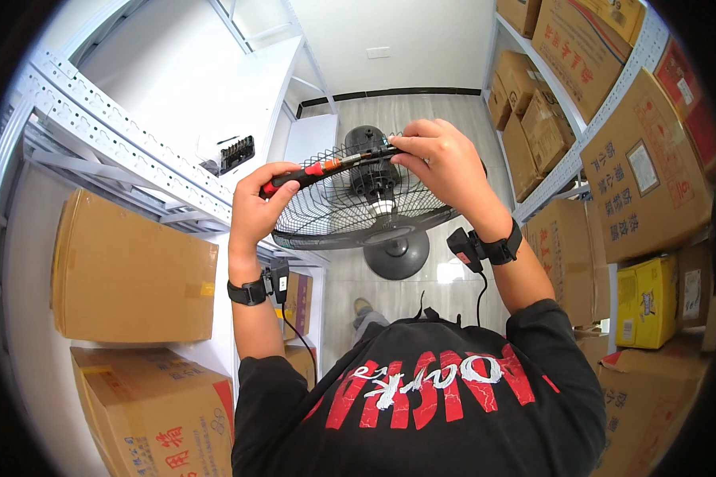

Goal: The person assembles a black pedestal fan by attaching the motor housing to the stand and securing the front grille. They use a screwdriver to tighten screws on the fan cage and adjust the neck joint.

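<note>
My left hand (261, 208) is closed around the red and black handle of a screwdriver (320, 168), its orange collar and metal shaft pointing right. The shaft lies along the upper rim of a black pedestal fan's wire guard (314, 211). Thumb and fingers of my right hand (441, 159) pinch the dark rim close to the screwdriver's tip; whether a small part is also between them is hidden. Behind the guard sits the fan's dark motor housing (367, 137), and the round base (396, 256) stands on the floor below.
A black bit set (236, 153) lies on the white shelf top (175, 111) at left. Cardboard boxes (139, 274) fill the lower left shelves. More cartons (648, 163) and a yellow box (646, 302) line the right rack. Cabled devices are strapped to both wrists.
</note>
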`<act>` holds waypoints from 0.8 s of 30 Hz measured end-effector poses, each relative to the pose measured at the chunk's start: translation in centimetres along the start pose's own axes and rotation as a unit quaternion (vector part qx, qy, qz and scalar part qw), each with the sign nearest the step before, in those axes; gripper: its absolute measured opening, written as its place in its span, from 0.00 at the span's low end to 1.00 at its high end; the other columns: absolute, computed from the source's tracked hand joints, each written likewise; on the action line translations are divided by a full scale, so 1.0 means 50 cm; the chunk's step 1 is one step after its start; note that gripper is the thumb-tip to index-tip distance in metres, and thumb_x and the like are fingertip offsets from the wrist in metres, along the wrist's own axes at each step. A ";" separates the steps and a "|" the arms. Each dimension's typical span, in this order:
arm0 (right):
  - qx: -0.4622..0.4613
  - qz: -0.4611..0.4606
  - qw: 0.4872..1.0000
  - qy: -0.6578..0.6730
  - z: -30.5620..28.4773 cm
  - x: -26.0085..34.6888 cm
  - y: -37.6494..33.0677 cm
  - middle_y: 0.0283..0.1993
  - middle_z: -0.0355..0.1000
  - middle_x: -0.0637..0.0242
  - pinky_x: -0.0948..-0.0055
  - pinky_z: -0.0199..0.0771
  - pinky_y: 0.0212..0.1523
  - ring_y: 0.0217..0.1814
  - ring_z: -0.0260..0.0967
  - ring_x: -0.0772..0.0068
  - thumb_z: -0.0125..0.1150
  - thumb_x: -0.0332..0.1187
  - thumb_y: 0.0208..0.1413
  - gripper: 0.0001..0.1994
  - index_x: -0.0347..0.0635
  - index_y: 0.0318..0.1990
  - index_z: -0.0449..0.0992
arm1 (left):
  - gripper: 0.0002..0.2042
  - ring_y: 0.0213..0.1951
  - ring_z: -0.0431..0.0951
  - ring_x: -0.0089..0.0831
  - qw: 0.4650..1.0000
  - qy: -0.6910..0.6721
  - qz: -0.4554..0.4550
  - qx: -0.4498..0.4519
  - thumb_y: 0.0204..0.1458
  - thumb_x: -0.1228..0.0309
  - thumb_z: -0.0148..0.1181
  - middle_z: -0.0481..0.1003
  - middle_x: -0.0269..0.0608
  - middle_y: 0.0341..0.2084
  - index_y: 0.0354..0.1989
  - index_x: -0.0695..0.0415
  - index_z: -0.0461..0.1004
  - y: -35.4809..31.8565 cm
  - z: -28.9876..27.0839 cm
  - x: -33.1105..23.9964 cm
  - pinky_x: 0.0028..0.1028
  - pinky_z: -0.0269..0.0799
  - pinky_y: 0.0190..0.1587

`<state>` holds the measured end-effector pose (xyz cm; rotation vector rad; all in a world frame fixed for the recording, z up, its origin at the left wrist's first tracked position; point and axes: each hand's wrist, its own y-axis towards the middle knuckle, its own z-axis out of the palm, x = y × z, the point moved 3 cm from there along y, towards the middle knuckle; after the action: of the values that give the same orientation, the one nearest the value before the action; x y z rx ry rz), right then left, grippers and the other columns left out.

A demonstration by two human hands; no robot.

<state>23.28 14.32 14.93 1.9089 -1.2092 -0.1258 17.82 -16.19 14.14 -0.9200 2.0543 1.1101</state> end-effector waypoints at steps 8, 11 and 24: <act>-0.006 -0.006 1.000 -0.006 -0.002 0.002 0.004 0.38 0.78 0.72 0.63 0.78 0.41 0.39 0.73 0.63 0.75 0.35 0.50 0.11 0.45 0.42 0.87 | 0.08 0.32 0.73 0.18 0.995 0.055 0.073 -0.032 0.56 0.81 0.66 0.79 0.34 0.35 0.43 0.63 0.81 0.008 -0.002 -0.031 0.18 0.69 0.38; -0.003 -0.010 1.000 -0.008 -0.003 0.000 0.005 0.38 0.79 0.72 0.63 0.78 0.40 0.39 0.74 0.63 0.75 0.35 0.51 0.11 0.46 0.41 0.87 | 0.08 0.37 0.74 0.17 0.998 0.040 0.028 -0.026 0.56 0.81 0.66 0.79 0.35 0.37 0.43 0.63 0.80 0.000 0.006 -0.031 0.19 0.69 0.39; -0.003 -0.005 1.000 0.013 0.000 -0.004 0.004 0.40 0.81 0.72 0.64 0.78 0.40 0.39 0.75 0.63 0.75 0.36 0.51 0.11 0.47 0.42 0.88 | 0.08 0.29 0.73 0.20 0.999 0.047 -0.017 -0.001 0.56 0.75 0.71 0.80 0.36 0.28 0.42 0.63 0.85 -0.003 -0.011 -0.009 0.22 0.66 0.32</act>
<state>23.04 14.43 15.02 1.9064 -1.1812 -0.1106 18.08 -16.59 14.69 -1.0219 2.1045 1.0690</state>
